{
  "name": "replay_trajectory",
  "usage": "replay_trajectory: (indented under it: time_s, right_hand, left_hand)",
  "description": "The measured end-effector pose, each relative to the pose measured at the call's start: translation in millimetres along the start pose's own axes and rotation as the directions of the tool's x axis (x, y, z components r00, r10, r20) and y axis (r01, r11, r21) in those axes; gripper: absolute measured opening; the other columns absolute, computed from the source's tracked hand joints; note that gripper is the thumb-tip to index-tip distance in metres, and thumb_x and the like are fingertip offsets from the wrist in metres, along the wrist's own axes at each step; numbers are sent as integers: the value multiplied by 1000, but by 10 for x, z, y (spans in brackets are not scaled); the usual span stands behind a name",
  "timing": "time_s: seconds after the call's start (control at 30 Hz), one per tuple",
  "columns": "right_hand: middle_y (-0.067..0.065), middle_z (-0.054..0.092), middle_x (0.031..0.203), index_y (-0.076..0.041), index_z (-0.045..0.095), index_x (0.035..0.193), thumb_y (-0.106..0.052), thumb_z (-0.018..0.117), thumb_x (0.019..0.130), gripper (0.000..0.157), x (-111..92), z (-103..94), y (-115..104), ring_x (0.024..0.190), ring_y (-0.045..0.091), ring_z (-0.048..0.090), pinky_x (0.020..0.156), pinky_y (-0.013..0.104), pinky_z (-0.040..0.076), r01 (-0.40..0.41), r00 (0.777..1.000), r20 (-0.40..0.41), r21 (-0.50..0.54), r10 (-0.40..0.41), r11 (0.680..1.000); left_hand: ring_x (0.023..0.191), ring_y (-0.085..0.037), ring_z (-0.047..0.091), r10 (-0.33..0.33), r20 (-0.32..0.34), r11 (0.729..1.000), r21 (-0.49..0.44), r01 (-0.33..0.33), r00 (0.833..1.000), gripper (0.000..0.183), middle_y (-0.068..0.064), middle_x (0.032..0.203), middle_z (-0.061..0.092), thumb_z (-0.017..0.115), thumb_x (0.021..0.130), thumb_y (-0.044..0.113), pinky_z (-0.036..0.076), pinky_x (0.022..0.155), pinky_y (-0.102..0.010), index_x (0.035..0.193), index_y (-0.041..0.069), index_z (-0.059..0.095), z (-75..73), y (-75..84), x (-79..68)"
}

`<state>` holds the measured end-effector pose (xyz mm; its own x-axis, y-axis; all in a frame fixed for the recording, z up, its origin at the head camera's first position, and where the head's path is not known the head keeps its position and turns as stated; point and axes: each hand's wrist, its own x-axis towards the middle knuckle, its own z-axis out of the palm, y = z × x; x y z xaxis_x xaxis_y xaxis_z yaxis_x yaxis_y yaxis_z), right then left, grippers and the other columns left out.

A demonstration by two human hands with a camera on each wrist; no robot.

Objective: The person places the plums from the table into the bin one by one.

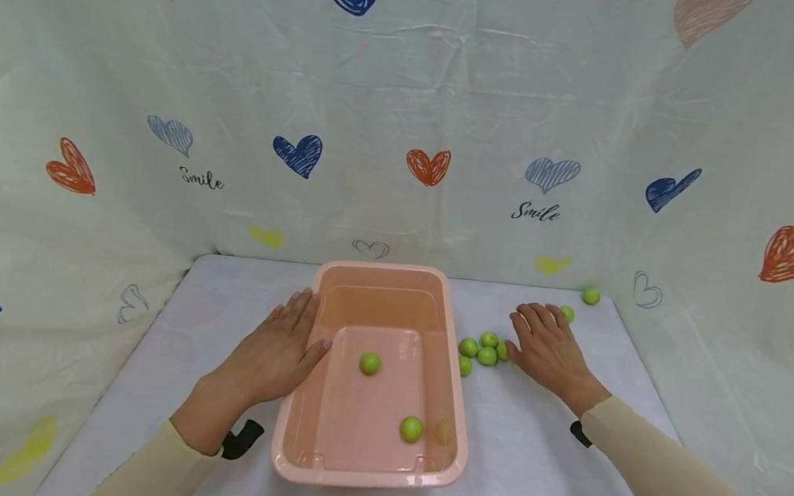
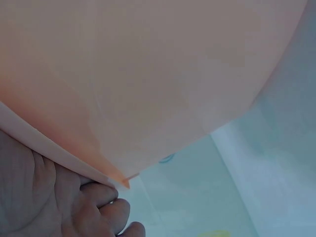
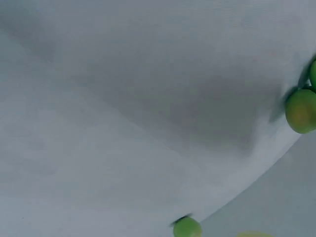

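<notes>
A pink plastic tub [image 1: 370,478] stands on the table, with one small round green fruit [image 1: 369,364] near its middle and another green fruit [image 1: 411,429] toward its near right. Along the tub's left rim rests my left hand [image 1: 274,351], fingers extended; the left wrist view shows its palm against the tub wall [image 2: 148,74]. My right hand [image 1: 547,352] is over the table right of the tub, fingers loosely bent, nothing visible in it. By its thumb lies a cluster of several green fruits [image 1: 487,356]. Another fruit [image 1: 566,314] shows just beyond its fingers.
One more green fruit [image 1: 590,296] lies at the table's far right corner. A white cloth with printed hearts [image 1: 427,168] hangs behind the table and along both sides. In the right wrist view, fruits [image 3: 301,111] appear near the table edge.
</notes>
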<state>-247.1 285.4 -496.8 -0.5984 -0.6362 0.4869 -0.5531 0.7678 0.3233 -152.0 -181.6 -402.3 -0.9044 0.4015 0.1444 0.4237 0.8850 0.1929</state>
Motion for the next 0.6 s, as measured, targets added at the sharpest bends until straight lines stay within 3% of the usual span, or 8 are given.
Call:
replay_trajectory:
  time_s: [0.37, 0.6]
  right_hand:
    - [19, 55, 124, 2, 59, 118, -31, 72, 85, 49, -186, 171, -90, 117, 38, 50, 102, 57, 36, 13, 992, 126, 27, -16, 1000]
    - [19, 56, 126, 2, 61, 116, -32, 70, 87, 45, -209, 194, -127, 120, 37, 50, 104, 57, 36, 27, 983, 179, -6, -26, 1000]
  left_hand:
    - [146, -43, 21, -7, 4, 1000, -8, 7, 1000, 71, -30, 158, 23, 44, 106, 37, 23, 116, -56, 151, -13, 25, -2, 0, -1]
    - [147, -43, 21, -13, 14, 1000, -9, 13, 1000, 72, -30, 158, 21, 42, 106, 40, 23, 116, -56, 152, -13, 23, 9, -3, 6]
